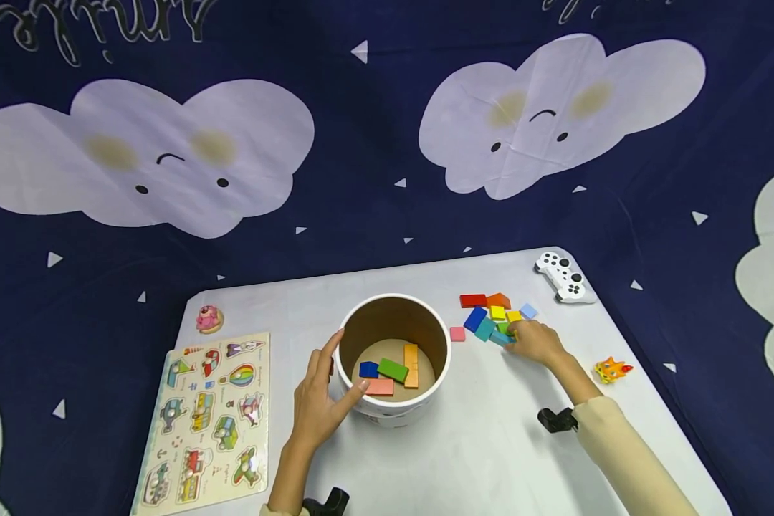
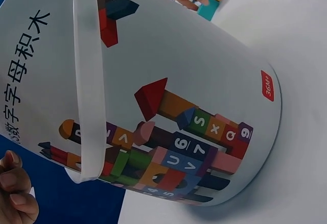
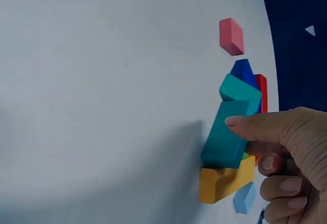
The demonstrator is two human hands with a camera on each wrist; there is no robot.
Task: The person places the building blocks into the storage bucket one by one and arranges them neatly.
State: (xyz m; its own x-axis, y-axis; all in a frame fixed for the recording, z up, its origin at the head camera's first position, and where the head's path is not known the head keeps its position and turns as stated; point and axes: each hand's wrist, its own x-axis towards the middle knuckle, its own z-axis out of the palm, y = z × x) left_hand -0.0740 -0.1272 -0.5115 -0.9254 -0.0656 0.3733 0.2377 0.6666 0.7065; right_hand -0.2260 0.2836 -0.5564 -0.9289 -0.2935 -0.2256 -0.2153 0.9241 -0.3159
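Observation:
A white round bucket [image 1: 393, 414] stands mid-table with several wooden blocks inside, among them a green block [image 1: 393, 370] and an orange block [image 1: 411, 365]. At its left rim my left hand [image 1: 319, 405] rests with fingers spread, thumb over the near edge. Printed block pictures cover the bucket's side [image 2: 168, 60] in the left wrist view. To the right, my right hand [image 1: 537, 342] pinches a teal rectangular block [image 3: 227, 137] at the near side of a loose block group. The thumb presses its face; the fingers behind are partly hidden. A yellow-orange block [image 3: 225, 183] lies beside it.
Nearby lie a pink block [image 1: 457, 334], a red block [image 1: 473, 301] and a dark blue block [image 1: 475, 318]. A white game controller [image 1: 562, 276] sits back right, an orange toy [image 1: 611, 370] at right. On the left are a picture puzzle board [image 1: 216, 423] and a pink figurine [image 1: 209, 319].

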